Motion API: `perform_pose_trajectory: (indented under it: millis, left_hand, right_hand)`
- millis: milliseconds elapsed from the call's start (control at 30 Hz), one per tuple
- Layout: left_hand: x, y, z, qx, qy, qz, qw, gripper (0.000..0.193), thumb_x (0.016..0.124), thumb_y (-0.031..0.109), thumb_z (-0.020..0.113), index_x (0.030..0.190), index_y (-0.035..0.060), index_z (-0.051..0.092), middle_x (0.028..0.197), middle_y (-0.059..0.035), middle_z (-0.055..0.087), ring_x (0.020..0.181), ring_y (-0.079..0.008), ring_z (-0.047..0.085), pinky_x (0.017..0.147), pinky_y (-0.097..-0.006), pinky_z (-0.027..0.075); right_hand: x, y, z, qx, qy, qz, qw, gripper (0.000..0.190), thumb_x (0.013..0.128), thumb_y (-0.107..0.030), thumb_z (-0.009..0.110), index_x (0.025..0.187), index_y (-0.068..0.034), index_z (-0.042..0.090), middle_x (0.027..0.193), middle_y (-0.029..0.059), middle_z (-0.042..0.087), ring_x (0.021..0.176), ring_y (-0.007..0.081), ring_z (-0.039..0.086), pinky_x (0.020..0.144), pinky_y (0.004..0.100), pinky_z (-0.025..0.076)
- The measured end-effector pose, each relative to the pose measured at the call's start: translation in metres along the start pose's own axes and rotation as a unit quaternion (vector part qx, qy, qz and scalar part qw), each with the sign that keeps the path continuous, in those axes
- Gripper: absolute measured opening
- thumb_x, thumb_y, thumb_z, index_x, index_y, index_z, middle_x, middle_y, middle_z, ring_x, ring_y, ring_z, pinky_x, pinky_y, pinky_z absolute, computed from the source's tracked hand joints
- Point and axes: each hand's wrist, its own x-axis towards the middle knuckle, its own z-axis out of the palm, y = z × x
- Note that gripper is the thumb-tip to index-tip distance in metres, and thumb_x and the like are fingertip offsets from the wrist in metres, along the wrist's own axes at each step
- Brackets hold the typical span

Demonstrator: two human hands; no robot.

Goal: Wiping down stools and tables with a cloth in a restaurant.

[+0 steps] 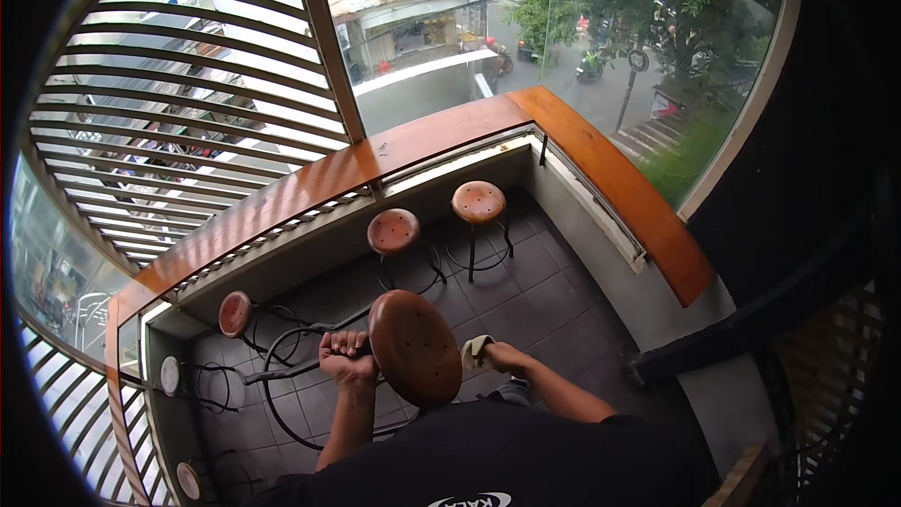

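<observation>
A stool with a round wooden seat (pixel 415 348) and a black metal frame is tipped on its side in front of me. My left hand (pixel 348 358) grips one of its dark legs just left of the seat. The legs and a ring-shaped footrest (pixel 271 412) stretch off to the left. On the seat's other side, my right hand (pixel 508 358) holds a pale folded cloth (pixel 477 352). The cloth is close to the seat's right edge; whether they touch I cannot tell.
Two upright stools with round wooden seats (pixel 393 231) (pixel 479 202) stand by the low wall. Several more stools, including one with a reddish seat (pixel 235 314), are at the left. A wooden counter (pixel 450 128) runs along the windows. Dark tiles (pixel 507 299) cover the floor.
</observation>
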Motion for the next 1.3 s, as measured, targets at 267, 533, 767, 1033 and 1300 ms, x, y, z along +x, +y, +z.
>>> perform_pose_trajectory:
  millis: [267, 533, 767, 1033, 1300]
  left_hand:
    - [-0.007, -0.016, 0.016, 0.04, 0.001, -0.048, 0.998, 0.038, 0.1, 0.021, 0.047, 0.063, 0.0155, 0.041, 0.055, 0.002, 0.035, 0.046, -0.0132, 0.033, 0.051, -0.031, 0.03]
    - [-0.014, -0.025, 0.024, 0.082, -0.06, -0.129, 0.986, 0.042, 0.103, 0.025, 0.047, 0.062, 0.0173, 0.039, 0.05, 0.0027, 0.034, 0.038, -0.0127, 0.028, 0.047, -0.0309, 0.028]
    - [-0.022, -0.037, 0.029, 0.254, -0.058, -0.298, 0.918, 0.044, 0.103, 0.027, 0.046, 0.062, 0.0164, 0.037, 0.048, 0.0, 0.033, 0.038, -0.0149, 0.027, 0.043, -0.0324, 0.025]
    - [-0.045, -0.071, 0.02, 0.424, 0.009, -0.494, 0.759, 0.051, 0.1, 0.035, 0.048, 0.054, 0.0179, 0.037, 0.048, 0.0014, 0.029, 0.042, -0.0161, 0.027, 0.046, -0.0342, 0.023]
    - [-0.027, -0.092, 0.019, 0.425, -0.035, -0.526, 0.736, 0.048, 0.099, 0.033, 0.055, 0.059, 0.019, 0.033, 0.049, 0.0015, 0.03, 0.042, -0.0151, 0.027, 0.044, -0.0329, 0.022]
  right_hand:
    - [-0.051, -0.065, 0.06, -0.004, -0.05, -0.122, 0.991, 0.083, 0.111, -0.064, 0.03, 0.155, 0.006, 0.038, 0.144, 0.019, 0.057, 0.13, 0.0276, 0.058, 0.111, 0.0406, 0.045]
    - [-0.112, -0.136, 0.02, 0.423, -0.209, -0.209, 0.857, 0.065, 0.112, -0.056, 0.037, 0.146, -0.002, 0.046, 0.138, 0.0181, 0.06, 0.13, 0.0297, 0.059, 0.111, 0.0485, 0.048]
    - [-0.126, -0.148, -0.038, 0.553, -0.078, -0.377, 0.739, 0.061, 0.111, -0.053, 0.043, 0.15, -0.007, 0.046, 0.145, 0.0132, 0.059, 0.132, 0.0314, 0.059, 0.112, 0.052, 0.047]
    - [-0.001, -0.094, -0.058, 0.211, 0.093, -0.122, 0.966, 0.064, 0.111, -0.054, 0.046, 0.151, -0.005, 0.044, 0.136, 0.0119, 0.06, 0.125, 0.0255, 0.059, 0.107, 0.0371, 0.047]
    - [0.028, -0.04, -0.043, 0.039, 0.174, -0.219, 0.959, 0.075, 0.108, -0.053, 0.054, 0.156, 0.002, 0.037, 0.119, 0.0125, 0.07, 0.1, 0.0185, 0.068, 0.088, 0.034, 0.055]
